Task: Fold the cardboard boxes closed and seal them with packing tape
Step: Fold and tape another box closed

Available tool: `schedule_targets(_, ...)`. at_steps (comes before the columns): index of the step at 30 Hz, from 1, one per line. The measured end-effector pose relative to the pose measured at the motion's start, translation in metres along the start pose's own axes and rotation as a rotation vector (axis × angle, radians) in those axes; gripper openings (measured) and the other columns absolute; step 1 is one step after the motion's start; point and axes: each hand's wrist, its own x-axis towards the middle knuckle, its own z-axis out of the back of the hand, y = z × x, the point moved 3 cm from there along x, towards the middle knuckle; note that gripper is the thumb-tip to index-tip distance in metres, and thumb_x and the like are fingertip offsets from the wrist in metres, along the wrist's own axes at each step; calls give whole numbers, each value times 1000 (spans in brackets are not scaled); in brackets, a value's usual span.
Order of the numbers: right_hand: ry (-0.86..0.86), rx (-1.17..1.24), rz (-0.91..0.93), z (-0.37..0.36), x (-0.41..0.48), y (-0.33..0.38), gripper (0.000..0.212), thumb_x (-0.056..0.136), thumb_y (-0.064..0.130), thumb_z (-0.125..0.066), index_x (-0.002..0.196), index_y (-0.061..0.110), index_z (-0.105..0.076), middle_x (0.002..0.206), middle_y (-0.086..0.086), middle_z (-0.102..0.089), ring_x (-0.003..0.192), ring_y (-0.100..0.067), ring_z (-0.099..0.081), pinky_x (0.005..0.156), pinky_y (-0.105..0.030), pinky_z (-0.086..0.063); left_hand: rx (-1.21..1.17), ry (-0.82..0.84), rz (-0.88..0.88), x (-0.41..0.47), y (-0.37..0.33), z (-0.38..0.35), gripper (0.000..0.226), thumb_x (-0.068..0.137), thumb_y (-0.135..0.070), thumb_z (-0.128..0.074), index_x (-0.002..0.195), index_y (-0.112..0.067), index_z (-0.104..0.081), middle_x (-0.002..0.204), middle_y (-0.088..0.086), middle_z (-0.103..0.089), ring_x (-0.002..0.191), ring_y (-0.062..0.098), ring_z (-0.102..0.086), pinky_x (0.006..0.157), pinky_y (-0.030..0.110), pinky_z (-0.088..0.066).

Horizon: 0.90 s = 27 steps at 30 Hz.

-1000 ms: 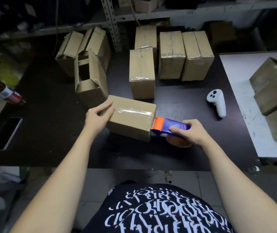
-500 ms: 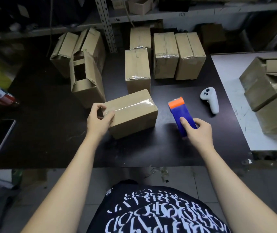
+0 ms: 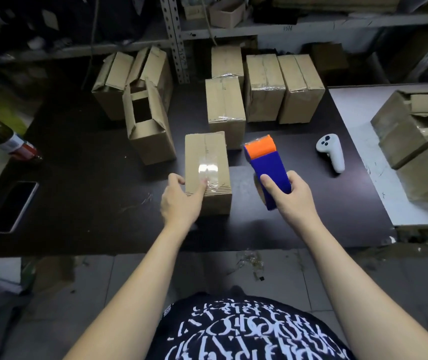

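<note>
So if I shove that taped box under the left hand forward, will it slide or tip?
Probably slides: the taped box lies on a long face on the smooth dark table, low and steady. Likely stiff, its flaps being taped shut. Weight: cannot tell.

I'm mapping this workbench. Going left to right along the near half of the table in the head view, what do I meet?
phone → open box → taped box, gripped by the left hand → tape dispenser, held in the right hand → white controller → pile of boxes
</note>
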Motion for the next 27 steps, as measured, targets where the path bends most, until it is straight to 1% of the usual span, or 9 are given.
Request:
schedule_targets(3, -11, -39, 81, -11, -13, 11, 49, 86, 44, -78, 84, 4, -51, 71, 3, -57, 54, -2, -46, 51, -18, -41, -50, -20, -31, 3, 1, 16, 43, 95, -55, -61, 121, -21, -56, 117, 3, -60, 106, 23, -59, 92, 40, -50)
schedule_targets(5, 3, -59, 137, -16, -21, 17, 45, 83, 43, -82, 77, 13, -49, 64, 12, -56, 54, -4, -48, 51, -21, -42, -203, 14, -115, 10, -8, 30, 36, 94, -46, -67, 119, -20, -65, 112, 0, -64, 102, 18, -61, 89, 38, -53)
schedule_targets(9, 45, -69, 279, -28, -38, 32, 49, 71, 51, -84, 70, 23, -44, 57, 13, -52, 51, -6, -46, 49, -20, -38, -610, 446, -155, 15, -43, 49, 35, 92, -41, -67, 116, -16, -72, 99, -4, -70, 89, 12, -63, 66, 23, -45)
schedule_targets(11, 40, -71, 327, -33, -44, 39, 51, 68, 52, -84, 69, 22, -43, 56, 12, -49, 50, -5, -44, 49, -18, -35, -692, 652, -119, 15, -53, 52, 29, 93, -39, -66, 108, -15, -73, 90, -4, -68, 82, 11, -60, 60, 22, -39)
schedule_targets(13, 33, -59, 348, -38, -48, 43, 50, 68, 52, -83, 67, 25, -42, 54, 15, -50, 49, -4, -44, 48, -14, -33, -688, 734, -113, 17, -55, 53, 19, 97, -31, -67, 94, -16, -77, 79, -7, -65, 77, 11, -56, 58, 23, -36)
schedule_targets(18, 11, -56, 375, -43, -55, 52, 46, 71, 45, -84, 68, 27, -41, 58, 25, -55, 51, -1, -49, 49, -11, -33, -603, 706, -130, 21, -54, 61, 21, 98, -29, -66, 90, -14, -78, 72, -5, -67, 71, 9, -59, 64, 25, -43)
schedule_targets(23, -16, -76, 410, -45, -55, 56, 48, 72, 38, -87, 68, 30, -39, 60, 29, -57, 53, 1, -51, 49, -9, -35, -590, 683, -113, 24, -54, 65, 20, 95, -31, -69, 95, -13, -79, 78, -2, -70, 81, 17, -60, 69, 30, -45)
schedule_targets(25, -41, -90, 438, -49, -55, 54, 55, 73, 27, -91, 69, 32, -37, 57, 23, -56, 54, 3, -52, 49, -9, -34, -633, 680, -83, 25, -55, 66, 16, 95, -25, -70, 95, -13, -80, 85, 4, -72, 87, 22, -60, 76, 37, -44)
schedule_targets(27, -80, -120, 480, -54, -56, 53, 59, 70, 30, -93, 70, 35, -34, 51, 16, -44, 54, 2, -51, 49, -8, -32, -625, 632, -122, 26, -59, 67, 13, 96, -21, -70, 91, -15, -80, 88, 7, -73, 89, 24, -60, 80, 41, -45)
